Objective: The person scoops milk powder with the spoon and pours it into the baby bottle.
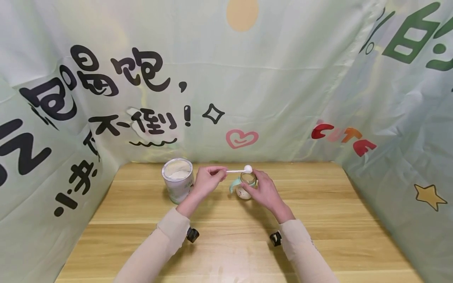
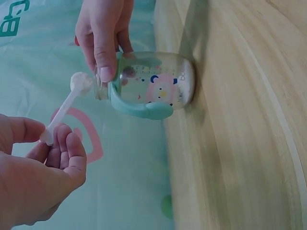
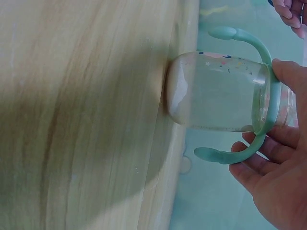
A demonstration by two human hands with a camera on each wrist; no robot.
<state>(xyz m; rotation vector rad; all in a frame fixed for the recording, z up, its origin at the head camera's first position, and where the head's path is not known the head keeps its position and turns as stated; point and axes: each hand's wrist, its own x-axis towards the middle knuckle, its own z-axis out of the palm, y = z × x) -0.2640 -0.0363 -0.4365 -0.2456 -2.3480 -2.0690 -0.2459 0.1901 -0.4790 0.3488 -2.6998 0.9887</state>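
Observation:
My left hand (image 1: 211, 181) pinches the handle end of a white scoop (image 2: 67, 103) between thumb and fingers. White powder (image 2: 81, 82) is heaped in the scoop's bowl, which is just above the open mouth of a clear baby bottle (image 2: 144, 81). The bottle stands upright on the table, with a mint green two-handled collar (image 3: 271, 103) and a printed cartoon animal. Whitish contents (image 3: 178, 91) show at its bottom. My right hand (image 1: 266, 190) grips the bottle around its collar and neck, thumb on the near side.
An open powder can (image 1: 178, 184), with pale powder inside, stands left of the bottle, partly behind my left hand. The wooden table (image 1: 226, 243) ends at a printed fabric backdrop (image 1: 283, 98) at the back and sides. Black wrist cameras (image 1: 192, 234) hang beneath both cuffs.

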